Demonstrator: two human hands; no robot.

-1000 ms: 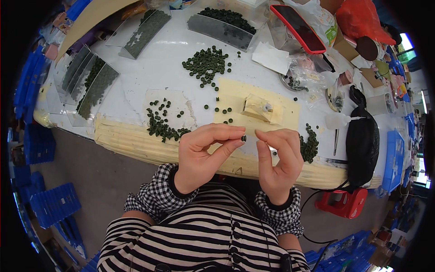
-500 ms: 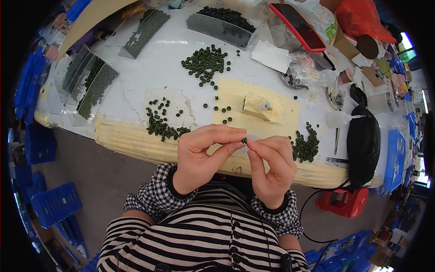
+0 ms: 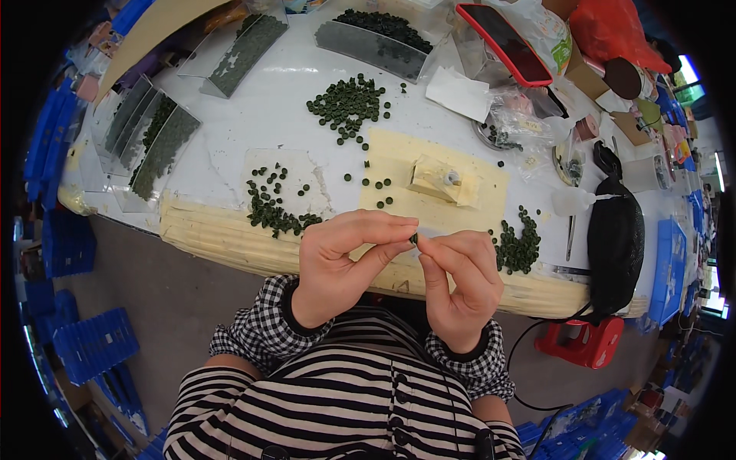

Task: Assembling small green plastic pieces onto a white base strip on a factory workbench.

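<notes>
Above the table's front edge, my left hand [image 3: 341, 257] pinches a small dark green piece [image 3: 414, 238] between thumb and fingertips. From the other side my right hand [image 3: 464, 280] is closed too, its fingertips meeting at the same piece, which they mostly cover. Left of my left hand lies a heap of small dark green pieces [image 3: 274, 218]. Beyond my right hand is another pile of green pieces [image 3: 519, 245]. A small block wrapped in yellowish tape [image 3: 438, 184] stands on a yellow sheet [image 3: 491, 180] just past both hands.
Farther back is a larger green pile [image 3: 349, 107], with clear trays of green pieces [image 3: 376, 50] behind it. A red-cased phone [image 3: 506, 46] lies back right, above a white tissue [image 3: 458, 92]. To the right are tweezers [image 3: 570, 238], a black mesh bag [image 3: 617, 238] and a red stool [image 3: 583, 341].
</notes>
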